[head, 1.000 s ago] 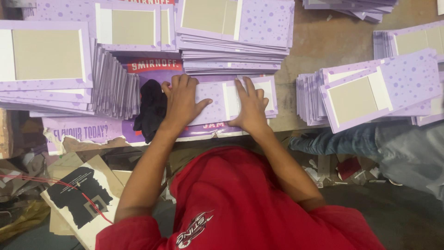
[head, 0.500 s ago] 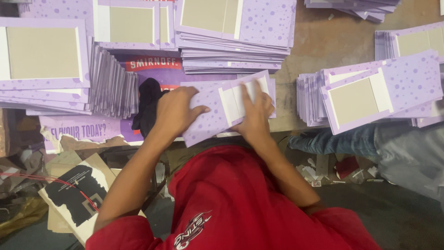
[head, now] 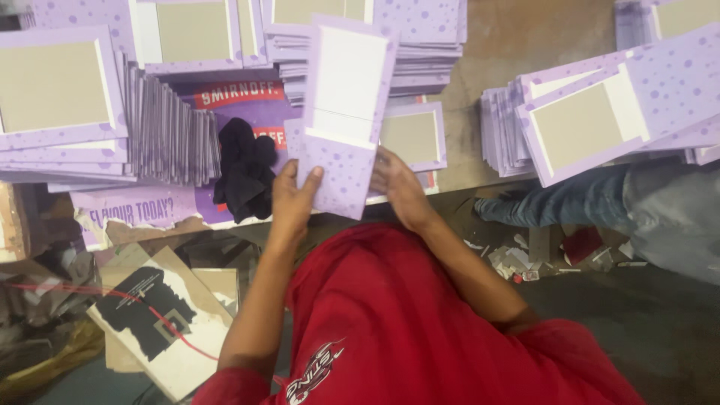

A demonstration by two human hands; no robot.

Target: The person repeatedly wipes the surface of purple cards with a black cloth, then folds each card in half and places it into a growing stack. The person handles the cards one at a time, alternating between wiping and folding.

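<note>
My left hand (head: 294, 196) grips the lower left corner of a purple dotted card (head: 346, 112), thumb on its front. The card is lifted off the table and stands nearly upright, with a white panel on its upper half. The fingers of my right hand (head: 397, 186) reach behind the card's lower right edge and support it. Below the card, a small pile of the same cards (head: 411, 136), each with a grey window, lies flat on the table.
Tall stacks of purple cards cover the table at the left (head: 56, 97), back (head: 420, 30) and right (head: 592, 120). A black cloth (head: 244, 169) lies left of my hands. Another person's jeans leg (head: 555, 206) is at the right. Cardboard (head: 161, 315) and scraps lie on the floor.
Both hands were pressing flat on the pile; they have since lifted one card off it and turned it upright.
</note>
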